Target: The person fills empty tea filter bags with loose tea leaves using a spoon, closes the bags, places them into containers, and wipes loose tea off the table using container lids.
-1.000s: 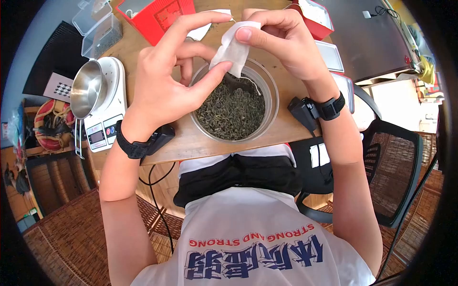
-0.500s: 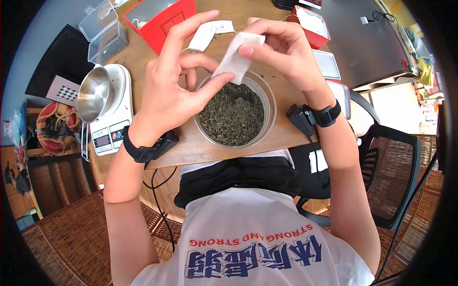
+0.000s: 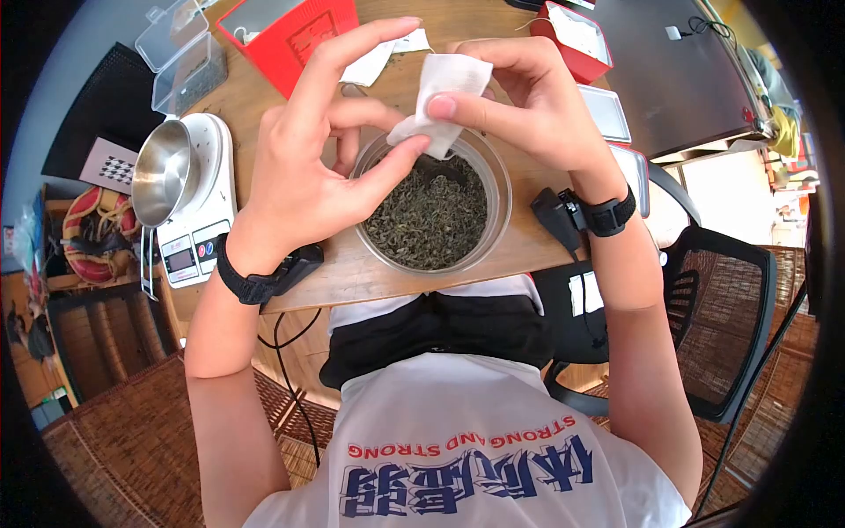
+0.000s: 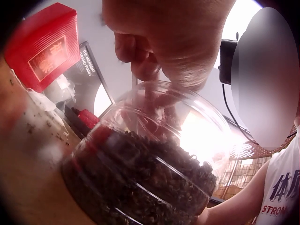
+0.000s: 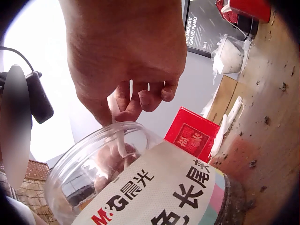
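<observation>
Pinching a small, white fabric pouch (image 3: 453, 84) between curled fingers and thumb of right grip (image 3: 541, 106) and left grip (image 3: 321, 163), over a round, clear plastic tub (image 3: 500, 189) of dark-green dried leaves (image 3: 427, 220) on a wooden tabletop (image 3: 246, 101).

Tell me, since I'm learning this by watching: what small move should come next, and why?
Probably smooth the white pouch straight above the tub: it looks creased between the left hand and right hand, and the dried leaves lie below, so spills would likely land there.
</observation>
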A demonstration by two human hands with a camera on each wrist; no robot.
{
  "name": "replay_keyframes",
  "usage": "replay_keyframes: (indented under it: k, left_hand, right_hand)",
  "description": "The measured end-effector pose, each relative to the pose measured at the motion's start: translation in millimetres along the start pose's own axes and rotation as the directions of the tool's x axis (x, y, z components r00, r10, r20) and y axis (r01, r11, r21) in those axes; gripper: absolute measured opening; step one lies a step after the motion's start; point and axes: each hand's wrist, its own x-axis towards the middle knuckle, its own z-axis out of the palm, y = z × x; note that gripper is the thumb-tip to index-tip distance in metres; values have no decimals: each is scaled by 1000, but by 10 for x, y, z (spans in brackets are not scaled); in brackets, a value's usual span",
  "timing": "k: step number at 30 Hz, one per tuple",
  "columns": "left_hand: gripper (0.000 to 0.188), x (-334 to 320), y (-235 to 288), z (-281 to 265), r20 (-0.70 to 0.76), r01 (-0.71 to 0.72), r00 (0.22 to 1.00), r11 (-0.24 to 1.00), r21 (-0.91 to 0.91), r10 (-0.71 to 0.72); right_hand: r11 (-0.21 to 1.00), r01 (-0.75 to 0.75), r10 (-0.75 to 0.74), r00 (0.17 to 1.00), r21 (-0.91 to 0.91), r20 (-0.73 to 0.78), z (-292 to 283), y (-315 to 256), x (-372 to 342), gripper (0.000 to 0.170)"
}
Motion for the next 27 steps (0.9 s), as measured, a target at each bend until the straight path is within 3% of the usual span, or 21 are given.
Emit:
replay_keyframes:
  k: [2, 5, 9, 13, 16, 18, 19, 22, 23, 24, 26, 27]
  left_hand:
    - [76, 0, 19, -13, 25, 23, 999, 1000, -18, -22]
    - [71, -6, -14, 12, 3, 19, 1000, 999, -51, -18]
    - [62, -36, 4, -13, -9, 40, 999, 992, -116, -41]
    - [54, -27, -26, -13, -85, 33, 995, 988, -151, -47]
    - [47, 5, 35, -21, -97, 50, 993, 991, -122, -62]
    - [42, -4, 16, -13, -37, 117, 992, 984, -135, -123]
    - [38, -1, 24, -7, -38, 115, 992, 984, -136, -121]
    - [37, 2, 29, -10, -35, 94, 994, 989, -115, -99]
    - [36, 9, 0, 35, -100, 78, 991, 986, -144, -92]
    - [36, 16, 3, 36, -107, 70, 991, 986, -150, -86]
    - [35, 1, 5, 8, -50, 72, 996, 987, -140, -80]
    - [35, -10, -2, 5, -58, 71, 995, 988, -140, -80]
  right_hand:
    - [1000, -5, 5, 999, -20, 34, 0, 31, 5, 22]
    - [979, -31, 41, 998, 200, -43, 24, 32, 0, 22]
    - [974, -77, 88, 995, 215, -41, -9, 61, 26, 24]
    - [978, -10, 36, 992, 209, -118, -77, 116, 103, 23]
    - [993, 37, -14, 981, 113, -195, -210, 190, 168, 23]
    - [996, -76, 58, 945, -43, -321, -377, 192, 217, 24]
    - [943, -280, 197, 906, -182, -375, -455, 1, 214, 26]
    - [849, -350, 155, 881, -395, -447, -1043, 97, 177, 35]
    - [785, -393, 84, 834, -479, -545, -1371, 353, 171, 46]
    - [727, -469, 109, 800, -502, -590, -1573, 370, 173, 51]
    - [573, -577, 213, 791, -583, -573, -1690, 235, 173, 30]
    - [573, -571, 210, 795, -588, -569, -1751, 285, 152, 30]
